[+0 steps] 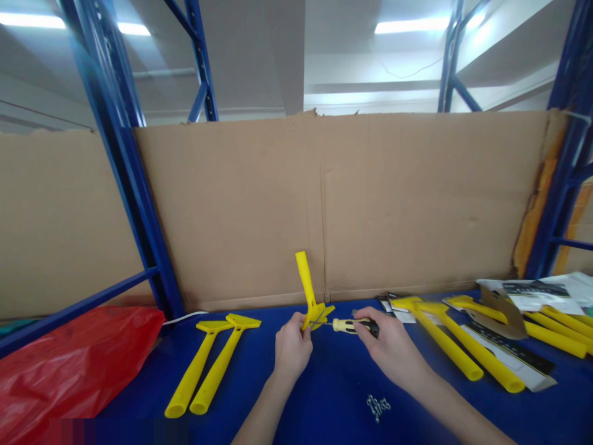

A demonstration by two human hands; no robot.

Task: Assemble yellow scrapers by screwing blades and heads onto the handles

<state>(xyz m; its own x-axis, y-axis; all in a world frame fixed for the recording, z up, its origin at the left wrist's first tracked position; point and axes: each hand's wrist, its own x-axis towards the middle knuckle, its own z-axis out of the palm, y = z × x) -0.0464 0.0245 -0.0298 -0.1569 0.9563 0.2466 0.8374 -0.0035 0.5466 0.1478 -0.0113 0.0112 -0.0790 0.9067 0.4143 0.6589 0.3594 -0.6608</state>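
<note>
My left hand [293, 346] is closed on the head end of a yellow plastic scraper [306, 281], whose handle points up and away. In my right hand [391, 346] is a screwdriver [345, 325] with a cream and black handle. Its thin shaft points left and reaches the scraper's head; whether the tip sits in a screw is too small to tell. A small greyish piece shows by my right fingertips, its kind unclear. Below my hands, a little heap of small shiny metal screws [378, 406] lies on the blue tabletop [324, 395].
Two yellow scrapers [215, 364] lie at left, near a red plastic bag [88, 358]. Several more scrapers [463, 346] lie at right among black-and-white packages [507, 352]. Cardboard [241, 210] walls off the back, between blue metal rack posts [134, 204].
</note>
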